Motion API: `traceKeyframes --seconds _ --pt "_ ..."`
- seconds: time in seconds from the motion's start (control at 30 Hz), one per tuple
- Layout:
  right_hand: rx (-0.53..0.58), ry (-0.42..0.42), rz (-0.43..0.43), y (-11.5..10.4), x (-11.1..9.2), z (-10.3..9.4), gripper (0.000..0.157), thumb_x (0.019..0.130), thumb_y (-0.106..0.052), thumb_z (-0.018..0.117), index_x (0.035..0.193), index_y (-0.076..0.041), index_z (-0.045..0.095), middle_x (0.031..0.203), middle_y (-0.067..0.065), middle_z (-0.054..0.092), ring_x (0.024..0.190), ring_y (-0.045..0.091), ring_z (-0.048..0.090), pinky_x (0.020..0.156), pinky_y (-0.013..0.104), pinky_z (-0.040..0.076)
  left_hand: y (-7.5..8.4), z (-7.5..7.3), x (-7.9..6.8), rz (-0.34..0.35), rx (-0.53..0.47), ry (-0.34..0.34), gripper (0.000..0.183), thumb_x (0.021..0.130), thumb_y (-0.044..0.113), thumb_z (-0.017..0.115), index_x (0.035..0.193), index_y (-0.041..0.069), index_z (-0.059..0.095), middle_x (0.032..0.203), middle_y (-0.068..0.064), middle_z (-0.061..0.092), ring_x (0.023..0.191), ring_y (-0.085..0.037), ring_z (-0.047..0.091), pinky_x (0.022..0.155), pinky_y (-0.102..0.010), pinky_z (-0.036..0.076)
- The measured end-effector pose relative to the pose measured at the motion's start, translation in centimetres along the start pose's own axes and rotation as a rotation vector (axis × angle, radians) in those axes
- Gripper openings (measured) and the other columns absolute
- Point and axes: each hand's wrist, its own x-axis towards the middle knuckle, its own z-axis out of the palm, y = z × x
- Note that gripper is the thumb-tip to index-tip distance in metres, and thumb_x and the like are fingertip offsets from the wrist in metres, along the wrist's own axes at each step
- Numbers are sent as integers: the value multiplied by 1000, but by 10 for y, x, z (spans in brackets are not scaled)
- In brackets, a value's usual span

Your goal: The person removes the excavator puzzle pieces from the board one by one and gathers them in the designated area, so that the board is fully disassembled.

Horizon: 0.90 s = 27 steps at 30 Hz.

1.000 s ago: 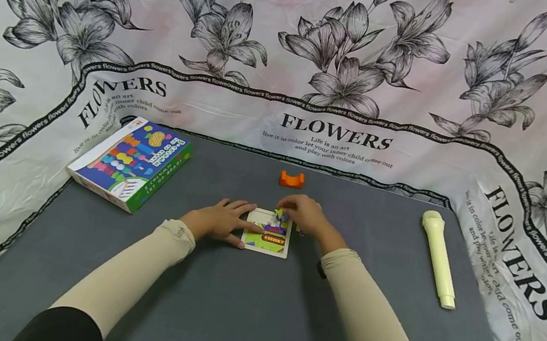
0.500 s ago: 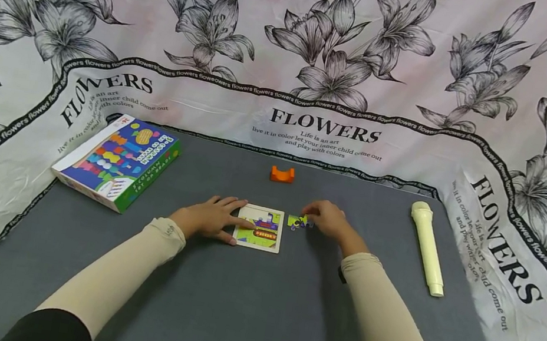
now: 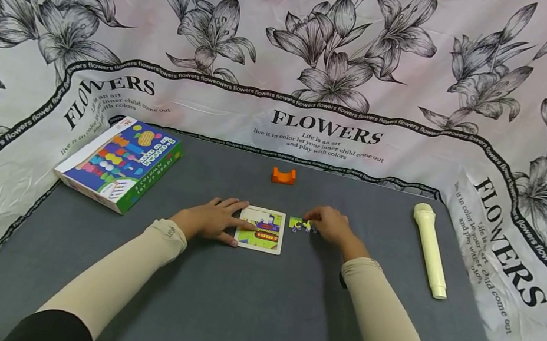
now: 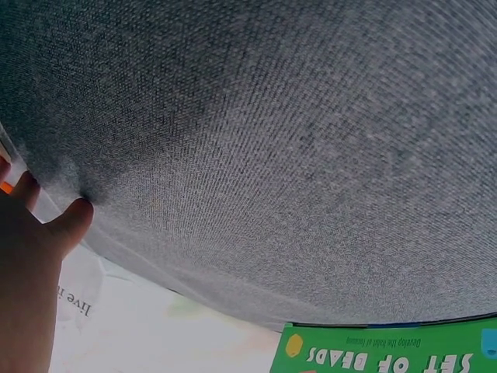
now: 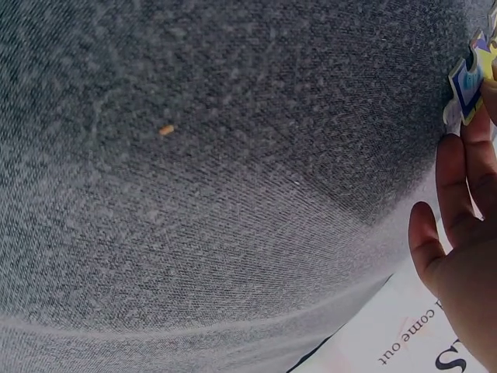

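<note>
On the grey table lies a small square jigsaw puzzle board (image 3: pixel 281 234) with a pale rim and a colourful train-like picture. My left hand (image 3: pixel 209 220) rests on its left side, fingers spread and fairly straight, one finger reaching across the picture. The left wrist view shows only part of this hand (image 4: pixel 39 241). Just right of the board are joined or touching green, yellow and purple puzzle pieces (image 3: pixel 299 224). My right hand (image 3: pixel 333 227) is at their right end. In the right wrist view, its thumb and fingers pinch a puzzle piece (image 5: pixel 467 87) with a blue and yellow face.
A blue and green bead-set box (image 3: pixel 119 161) lies at the back left. Behind the board stands a small orange curved block (image 3: pixel 284 176). A pale yellow microphone-shaped stick (image 3: pixel 430 252) lies on the right. White flower-printed cloth (image 3: pixel 219 108) surrounds the table.
My right hand has moved off the board to the right, onto the loose pieces, and stays there. The left hand keeps its place on the board. The head view has shifted slightly.
</note>
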Motion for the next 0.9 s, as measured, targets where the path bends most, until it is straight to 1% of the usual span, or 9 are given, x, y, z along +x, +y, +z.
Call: traceKeyframes --seconds 0.37,0.47,0.57,0.63,0.73,0.83,0.9 --pt "22 9 -27 -4 1 -2 21 95 -14 60 112 -11 72 112 9 71 108 30 62 93 57 36 -3 -3 -2 -2 0 -1 63 92 63 47 150 46 28 164 -6 6 149 -34 6 115 -62 12" --pt "17 25 -35 -8 2 -2 21 96 -15 59 113 -11 72 110 9 71 104 29 62 92 56 36 -2 -3 -3 3 -6 -2 63 92 62 48 150 45 30 164 -7 6 149 -34 7 114 -62 12" --pt "13 51 -65 -15 4 1 21 96 -16 59 112 -11 72 107 8 71 101 28 63 91 54 36 -1 -4 -3 4 -6 -6 63 92 63 47 150 46 29 164 -6 6 149 -34 6 115 -62 12" --pt "14 63 -104 -22 6 4 20 96 -16 60 111 -11 72 107 7 71 101 26 63 91 53 36 0 -4 -3 3 -9 -8 63 92 63 47 150 47 28 164 -5 6 149 -33 7 115 -61 12" --pt "-12 66 -193 -36 9 9 19 95 -15 61 110 -11 72 106 7 71 101 26 62 89 51 38 2 -4 -3 1 -8 -7 62 93 63 46 150 48 28 164 -6 7 149 -32 7 115 -60 13" --pt "-87 54 -285 -50 13 14 19 95 -15 63 110 -12 73 104 4 71 99 25 61 85 48 41 3 -3 -3 -2 2 -4 62 93 63 46 150 48 28 164 -6 8 149 -31 8 115 -60 14" --pt "-148 45 -330 -58 15 17 20 95 -16 63 111 -15 74 104 2 70 99 24 60 83 46 41 3 -3 -3 -7 11 -6 62 93 63 45 150 48 27 164 -6 8 149 -31 8 115 -60 14"
